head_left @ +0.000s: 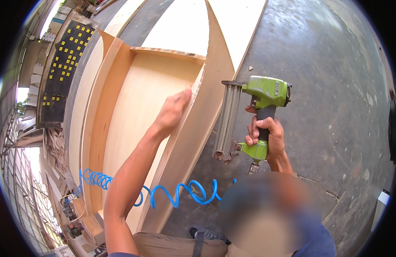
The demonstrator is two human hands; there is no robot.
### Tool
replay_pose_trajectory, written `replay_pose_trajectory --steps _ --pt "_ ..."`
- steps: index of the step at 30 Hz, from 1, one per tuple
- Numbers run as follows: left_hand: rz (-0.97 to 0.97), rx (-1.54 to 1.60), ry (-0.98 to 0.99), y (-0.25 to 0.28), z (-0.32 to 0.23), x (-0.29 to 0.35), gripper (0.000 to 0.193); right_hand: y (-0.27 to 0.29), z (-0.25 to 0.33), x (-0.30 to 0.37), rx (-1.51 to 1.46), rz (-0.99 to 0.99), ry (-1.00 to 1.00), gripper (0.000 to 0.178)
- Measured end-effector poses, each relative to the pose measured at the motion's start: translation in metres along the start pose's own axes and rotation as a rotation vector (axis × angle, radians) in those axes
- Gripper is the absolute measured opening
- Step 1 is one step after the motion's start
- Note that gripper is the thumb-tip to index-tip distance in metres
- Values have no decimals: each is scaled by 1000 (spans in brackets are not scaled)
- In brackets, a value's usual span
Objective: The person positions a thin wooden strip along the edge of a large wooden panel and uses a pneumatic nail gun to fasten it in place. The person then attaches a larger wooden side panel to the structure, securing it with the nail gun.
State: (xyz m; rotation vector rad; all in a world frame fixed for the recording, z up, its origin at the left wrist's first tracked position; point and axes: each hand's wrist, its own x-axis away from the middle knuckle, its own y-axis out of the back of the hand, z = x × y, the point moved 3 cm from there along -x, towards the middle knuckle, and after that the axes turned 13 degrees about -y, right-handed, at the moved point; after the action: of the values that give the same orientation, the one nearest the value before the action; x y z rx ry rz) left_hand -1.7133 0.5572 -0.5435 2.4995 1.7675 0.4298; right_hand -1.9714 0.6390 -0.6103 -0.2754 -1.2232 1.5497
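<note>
My right hand (268, 136) is wrapped round the black grip of a green pneumatic nail gun (266, 90). The gun is held upright to the right of a wooden box frame, its long grey magazine on the left side and its nose apart from the wood. My left hand (170, 112) is closed at the upper edge of the frame's right wooden side board (198, 107), its fingertips partly hidden. Inside the frame lies a pale plywood panel (125, 111), with a wooden crosspiece (168, 53) at its far end.
A coiled blue air hose (198, 197) stretches across the frame below my left forearm. Large pale sheets (180, 25) lie beyond the frame on the grey concrete floor (317, 128). At the left are a black panel with yellow squares (65, 64) and piled wood scraps (56, 154).
</note>
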Motion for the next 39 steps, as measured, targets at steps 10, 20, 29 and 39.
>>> replay_pose_trajectory --steps 10,20,29,39 --pt "-39 -621 -84 -6 -5 62 32 -23 10 -4 78 59 35 51" --pt "-83 -604 -167 -6 -2 63 26 -29 9 -1 95 57 -5 48" --pt "-90 -598 -175 -7 0 62 25 -24 9 -4 86 73 2 42" --pt "-84 -625 -179 -4 1 62 25 -26 10 -4 107 70 -6 41"
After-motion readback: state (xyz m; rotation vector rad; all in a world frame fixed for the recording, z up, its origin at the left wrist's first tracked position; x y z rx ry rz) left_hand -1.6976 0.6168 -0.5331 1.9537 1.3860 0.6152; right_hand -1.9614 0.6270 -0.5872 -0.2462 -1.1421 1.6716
